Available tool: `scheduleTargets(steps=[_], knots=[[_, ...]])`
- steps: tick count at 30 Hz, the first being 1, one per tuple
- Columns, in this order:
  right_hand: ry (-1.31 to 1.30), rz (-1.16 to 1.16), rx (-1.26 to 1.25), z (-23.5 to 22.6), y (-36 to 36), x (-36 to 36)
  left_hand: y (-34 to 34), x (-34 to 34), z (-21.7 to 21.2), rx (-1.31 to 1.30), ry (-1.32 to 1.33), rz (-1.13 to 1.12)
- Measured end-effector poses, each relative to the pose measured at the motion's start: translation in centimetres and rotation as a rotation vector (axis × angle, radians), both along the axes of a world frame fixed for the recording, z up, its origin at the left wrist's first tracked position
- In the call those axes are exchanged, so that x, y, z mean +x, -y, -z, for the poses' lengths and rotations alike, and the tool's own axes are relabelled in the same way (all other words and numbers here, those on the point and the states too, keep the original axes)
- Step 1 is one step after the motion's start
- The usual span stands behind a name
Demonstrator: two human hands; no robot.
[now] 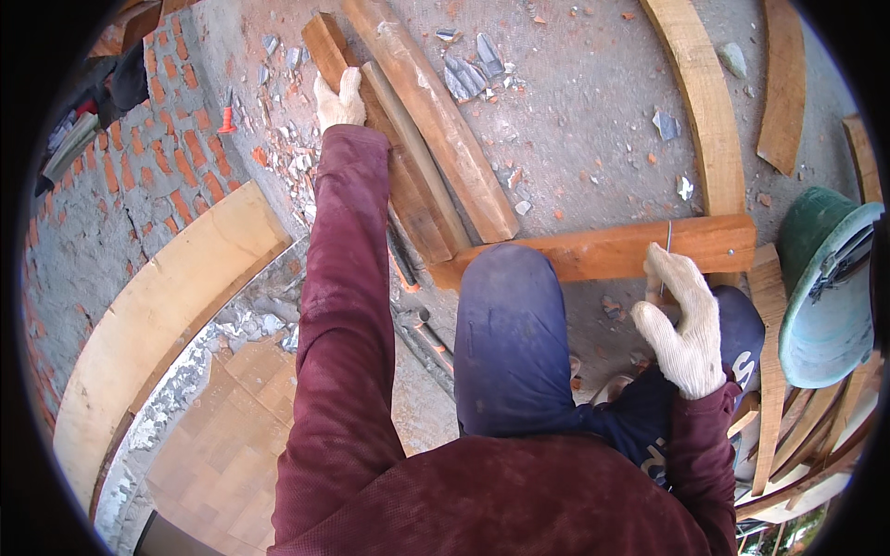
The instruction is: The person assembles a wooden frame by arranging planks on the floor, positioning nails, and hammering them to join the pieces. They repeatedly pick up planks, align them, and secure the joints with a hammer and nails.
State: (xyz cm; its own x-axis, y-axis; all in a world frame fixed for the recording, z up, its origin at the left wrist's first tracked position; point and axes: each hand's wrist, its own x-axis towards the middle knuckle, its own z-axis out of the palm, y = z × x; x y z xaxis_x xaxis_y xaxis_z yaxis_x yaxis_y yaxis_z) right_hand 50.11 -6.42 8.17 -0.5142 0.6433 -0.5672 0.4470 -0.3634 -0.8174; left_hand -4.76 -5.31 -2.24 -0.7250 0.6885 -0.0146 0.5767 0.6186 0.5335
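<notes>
The rough concrete floor [593, 120] fills most of the view, littered with brick chips and grey shards, and a red brick wall [139, 176] curves along its left side. A broad pale plank [158, 315] bends below that wall, and a long curved plank [700, 111] runs down the upper right to meet the orange wooden beam [603, 250], which lies crosswise just beyond the person's knee in dark blue trousers [510, 343]. A bundle of brown wooden battens [426, 139] slants from the top centre down to the beam's left end, touching it there. At the right edge a green hard hat [825, 287] sits among thin wooden strips. The left hand [338, 100], in a white knit glove at the end of a maroon sleeve, reaches far forward and rests on the upper end of the battens, its grip curled over the wood's edge; how tightly it closes cannot be told. The right hand [686, 324], gloved the same, sits at the beam's near edge towards its right end, its grip pressed together with thumb and fingers pinching a thin nail [667, 239] that stands upright against the beam's top face. A small orange-handled tool [227, 119] lies on the floor near the wall, well apart from both hands.
</notes>
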Motion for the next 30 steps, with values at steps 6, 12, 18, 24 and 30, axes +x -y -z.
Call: scheduleTargets(steps=[6,12,18,24,30], knots=[[0.092,-0.117,0.196,0.7,1.1,-0.1,0.8,0.0,-0.5,-0.020,0.032,-0.024],[0.301,-0.518,0.768,1.6,2.9,-2.1,-0.5,0.8,0.3,0.081,0.047,-0.087],[0.270,-0.819,1.053,2.7,2.0,-6.4,-0.3,0.9,0.5,0.170,0.046,0.012],[0.189,-0.871,0.999,6.3,1.8,-6.6,0.2,0.9,0.3,0.151,0.024,-0.002],[0.175,-0.847,0.994,5.6,2.5,-6.7,-0.1,1.4,0.1,0.070,-0.001,-0.071]])
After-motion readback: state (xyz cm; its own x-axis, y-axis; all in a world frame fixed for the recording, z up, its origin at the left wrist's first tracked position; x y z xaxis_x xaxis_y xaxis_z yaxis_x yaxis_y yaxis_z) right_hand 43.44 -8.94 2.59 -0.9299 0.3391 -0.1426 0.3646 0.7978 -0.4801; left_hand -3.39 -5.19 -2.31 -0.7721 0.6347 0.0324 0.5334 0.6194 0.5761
